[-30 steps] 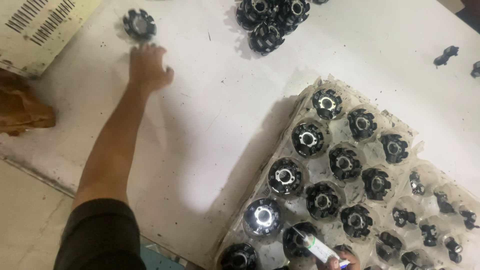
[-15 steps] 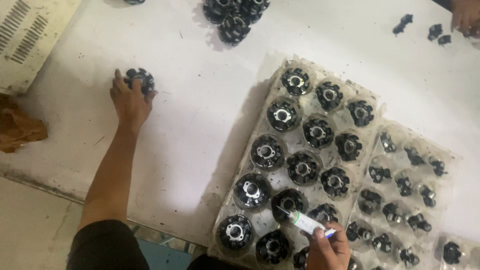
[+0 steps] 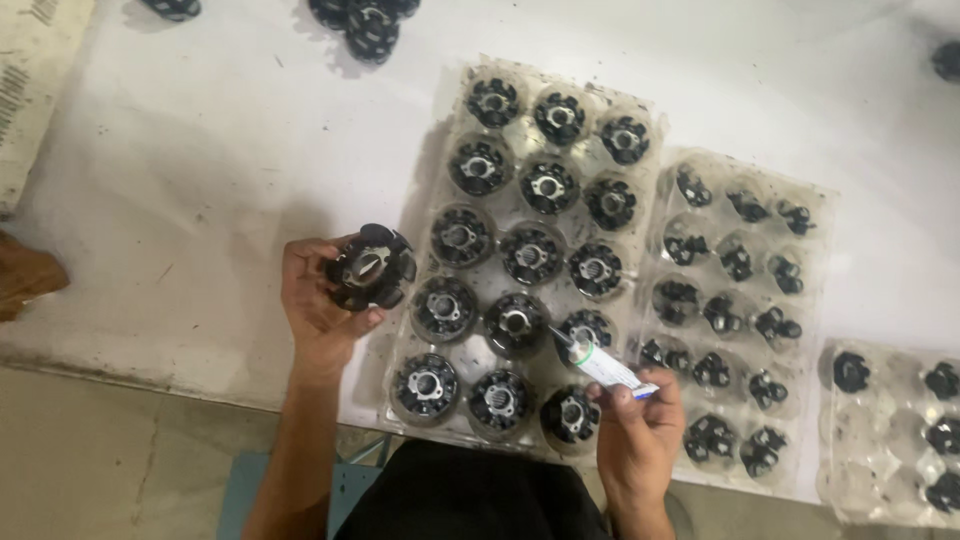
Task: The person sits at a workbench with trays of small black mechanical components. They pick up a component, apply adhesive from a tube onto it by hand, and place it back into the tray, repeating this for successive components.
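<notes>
We judge the gluing step in hand: our left hand (image 3: pixel 318 305) grips a black toothed wheel (image 3: pixel 370 267) above the white tabletop (image 3: pixel 200 170), our right hand (image 3: pixel 640 425) pinches a small tube (image 3: pixel 598 362) over the clear tray (image 3: pixel 445 95), and nozzle must meet hub

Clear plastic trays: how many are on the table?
3: a big tray in the middle, a second tray just right of it, and a third tray at the right edge, partly cut off.
</notes>
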